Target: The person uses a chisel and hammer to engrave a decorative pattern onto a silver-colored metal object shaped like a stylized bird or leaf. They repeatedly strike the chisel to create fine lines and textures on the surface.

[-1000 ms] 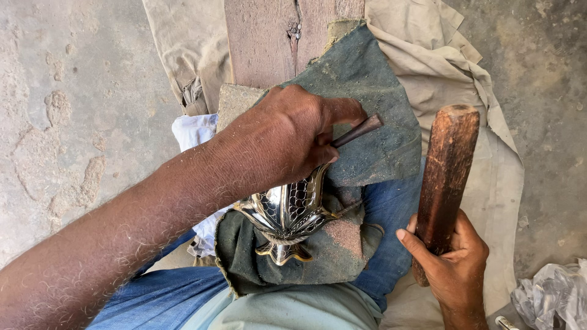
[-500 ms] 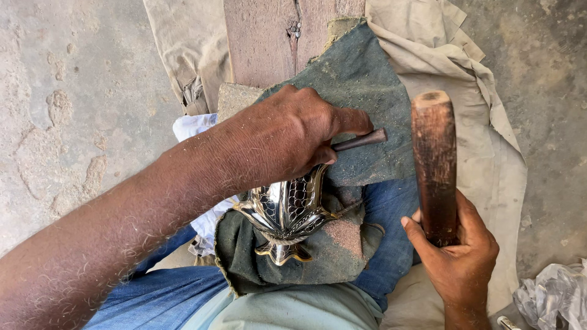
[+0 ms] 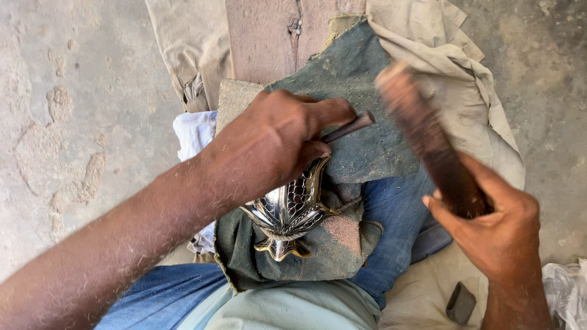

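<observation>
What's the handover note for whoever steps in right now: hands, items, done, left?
Left hand: grips a thin metal punch against the silver engraved vase.
Right hand: holds a wooden mallet, blurred in motion near the punch head.
Vase lies on dark green cloth over the lap.
Done: patterning visible on the vase.
Left: cannot tell how much.

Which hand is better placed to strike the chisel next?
Probably the right hand: it grips the brown wooden mallet raised near the thin dark metal chisel, which the left hand steadies on the silver patterned vessel.
</observation>
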